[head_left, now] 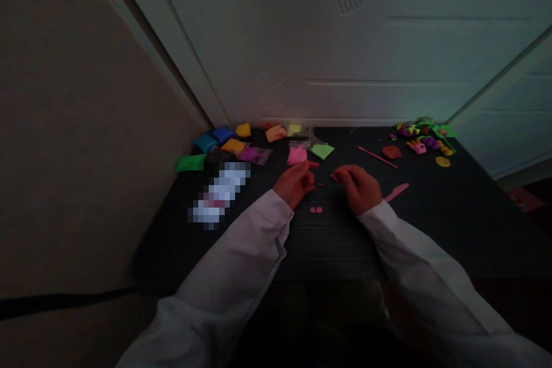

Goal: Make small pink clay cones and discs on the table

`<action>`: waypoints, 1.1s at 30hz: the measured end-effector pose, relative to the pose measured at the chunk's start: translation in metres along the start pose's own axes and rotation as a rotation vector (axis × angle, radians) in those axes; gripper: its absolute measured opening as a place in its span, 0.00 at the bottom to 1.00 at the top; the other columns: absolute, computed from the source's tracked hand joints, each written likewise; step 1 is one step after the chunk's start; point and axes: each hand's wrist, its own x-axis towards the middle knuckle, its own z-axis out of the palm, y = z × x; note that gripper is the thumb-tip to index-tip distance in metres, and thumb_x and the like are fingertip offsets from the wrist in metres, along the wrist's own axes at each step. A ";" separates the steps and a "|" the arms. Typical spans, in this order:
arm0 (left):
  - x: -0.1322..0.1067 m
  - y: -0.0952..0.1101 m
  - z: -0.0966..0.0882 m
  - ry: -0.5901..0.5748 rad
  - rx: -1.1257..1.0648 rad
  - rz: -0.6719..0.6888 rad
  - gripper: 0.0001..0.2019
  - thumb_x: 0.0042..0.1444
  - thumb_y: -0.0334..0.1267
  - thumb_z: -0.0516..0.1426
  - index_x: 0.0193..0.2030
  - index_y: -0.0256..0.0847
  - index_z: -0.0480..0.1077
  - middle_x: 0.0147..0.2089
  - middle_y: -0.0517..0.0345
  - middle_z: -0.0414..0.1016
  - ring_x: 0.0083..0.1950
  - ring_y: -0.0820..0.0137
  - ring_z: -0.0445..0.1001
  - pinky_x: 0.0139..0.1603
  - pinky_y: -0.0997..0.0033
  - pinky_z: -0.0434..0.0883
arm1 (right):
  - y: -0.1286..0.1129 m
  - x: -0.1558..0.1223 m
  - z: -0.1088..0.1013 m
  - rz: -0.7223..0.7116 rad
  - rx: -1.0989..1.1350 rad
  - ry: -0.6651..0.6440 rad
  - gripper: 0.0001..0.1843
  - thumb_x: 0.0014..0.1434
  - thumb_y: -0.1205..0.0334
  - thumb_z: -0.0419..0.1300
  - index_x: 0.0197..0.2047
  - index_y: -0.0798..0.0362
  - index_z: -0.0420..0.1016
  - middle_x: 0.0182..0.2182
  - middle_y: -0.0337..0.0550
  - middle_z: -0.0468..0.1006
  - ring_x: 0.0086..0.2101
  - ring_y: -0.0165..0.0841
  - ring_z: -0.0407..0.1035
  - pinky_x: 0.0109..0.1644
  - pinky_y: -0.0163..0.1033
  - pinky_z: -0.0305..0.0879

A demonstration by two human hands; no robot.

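Note:
My left hand (295, 184) is just above the dark table, its index finger stretched to the right and the other fingers curled; nothing shows in it. Opposite it, my right hand (357, 188) is closed in a pinch, thumb against fingers. Whatever lies between those fingertips is too small and dim to make out. A tiny dark pink bit (320, 185) lies on the table between the hands. Nearer to me, two small flat pink clay discs (316, 210) lie side by side. A pink plastic clay knife (397, 191) is partly hidden behind my right hand.
Clay packets line the back left, among them a blue packet (223, 134), a pink packet (296, 155) and a light green packet (322, 150). A pink stick tool (378, 157), a brown clay lump (391, 152) and colourful clay pieces (426, 138) lie back right. A white door (276, 40) stands behind.

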 end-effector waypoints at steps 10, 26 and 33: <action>0.000 0.000 -0.002 -0.006 0.000 0.009 0.12 0.45 0.42 0.53 0.33 0.35 0.66 0.17 0.63 0.59 0.20 0.80 0.58 0.20 0.78 0.52 | 0.006 0.000 0.001 0.057 0.067 0.009 0.12 0.55 0.60 0.46 0.40 0.52 0.66 0.31 0.42 0.73 0.33 0.30 0.67 0.39 0.39 0.63; 0.002 0.004 -0.002 0.034 -0.052 -0.018 0.11 0.45 0.41 0.53 0.32 0.34 0.66 0.16 0.63 0.59 0.20 0.79 0.59 0.21 0.78 0.53 | 0.016 0.004 -0.004 -0.183 -0.192 -0.386 0.07 0.52 0.62 0.51 0.33 0.53 0.68 0.31 0.42 0.70 0.34 0.30 0.63 0.40 0.37 0.59; 0.003 0.006 -0.004 0.048 -0.049 -0.030 0.11 0.45 0.41 0.52 0.32 0.34 0.66 0.17 0.62 0.60 0.21 0.79 0.59 0.22 0.77 0.54 | 0.011 0.003 -0.005 -0.145 -0.266 -0.406 0.10 0.54 0.59 0.48 0.28 0.54 0.65 0.27 0.43 0.67 0.31 0.30 0.62 0.36 0.36 0.59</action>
